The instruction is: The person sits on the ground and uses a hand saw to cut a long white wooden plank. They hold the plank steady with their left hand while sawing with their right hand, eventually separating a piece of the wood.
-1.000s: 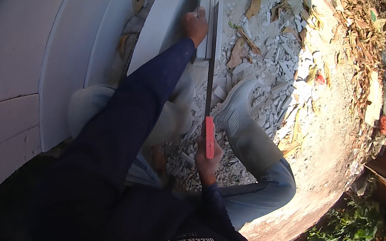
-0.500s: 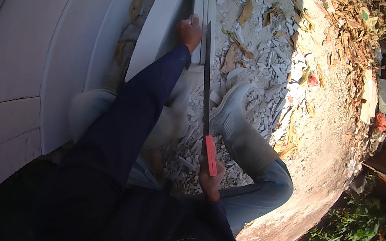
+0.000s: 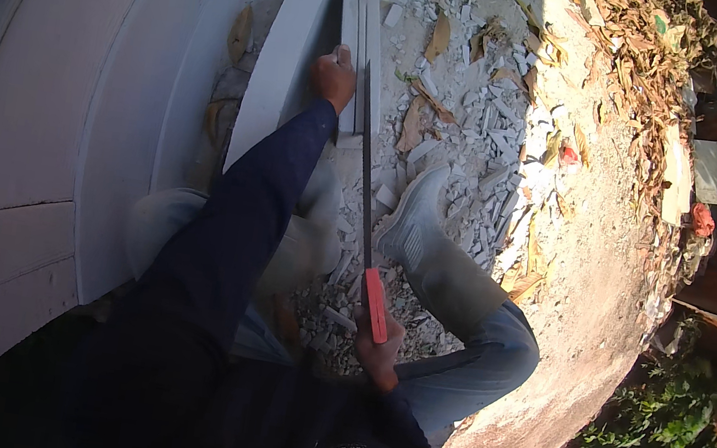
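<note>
Nearest, one dark shirt (image 3: 300, 429) is filling the shadowed lower edge, its outline blurring into the black rim. The right hand (image 3: 379, 348) is gripping the red handle (image 3: 375, 305) of one saw (image 3: 366, 216), its fingers wrapping round and mostly hiding beneath. Two boots are standing in rubble (image 3: 482, 141): the right boot (image 3: 442, 251) is showing clearly, while the left boot (image 3: 312, 236) is partly disappearing behind the left sleeve (image 3: 263, 182). The saw is running away between the boots, its far part lying along the right side of the pale strips (image 3: 352, 28); whether its teeth are touching them I cannot tell. At least two strips are lying side by side, their far ends leaving the view. The left hand (image 3: 333, 81) is resting at their left edge, fingers curling together; what they are pinching, if anything, I cannot tell. Just left, one white block (image 3: 286, 56) is lying lengthwise; farther left, pale slabs (image 3: 132, 97) are closing off that side. On the right, beyond uncountable fragments and leaves (image 3: 439, 37), sunlit ground (image 3: 590, 286) is giving open room
</note>
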Motion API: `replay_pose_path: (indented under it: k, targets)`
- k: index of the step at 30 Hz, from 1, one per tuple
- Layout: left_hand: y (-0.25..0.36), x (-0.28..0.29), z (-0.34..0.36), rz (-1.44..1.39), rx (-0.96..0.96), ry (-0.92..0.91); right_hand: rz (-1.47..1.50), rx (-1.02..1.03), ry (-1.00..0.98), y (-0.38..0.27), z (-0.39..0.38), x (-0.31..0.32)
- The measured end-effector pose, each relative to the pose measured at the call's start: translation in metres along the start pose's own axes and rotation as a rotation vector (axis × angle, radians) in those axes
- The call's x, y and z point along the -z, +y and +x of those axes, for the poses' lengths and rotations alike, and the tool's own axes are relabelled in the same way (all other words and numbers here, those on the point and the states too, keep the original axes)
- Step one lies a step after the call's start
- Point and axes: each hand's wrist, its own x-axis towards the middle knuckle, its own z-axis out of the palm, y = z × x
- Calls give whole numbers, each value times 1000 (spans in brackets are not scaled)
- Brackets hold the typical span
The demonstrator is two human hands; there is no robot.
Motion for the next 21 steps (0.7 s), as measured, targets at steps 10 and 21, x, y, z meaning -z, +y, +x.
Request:
replay_pose_path:
  k: [10, 21]
  targets:
    - [0, 8, 3, -51, 74, -78, 40, 110, -14, -4, 54, -28]
    - [-15, 7, -2, -71, 86, -61, -31, 138, -60, 14, 60, -13]
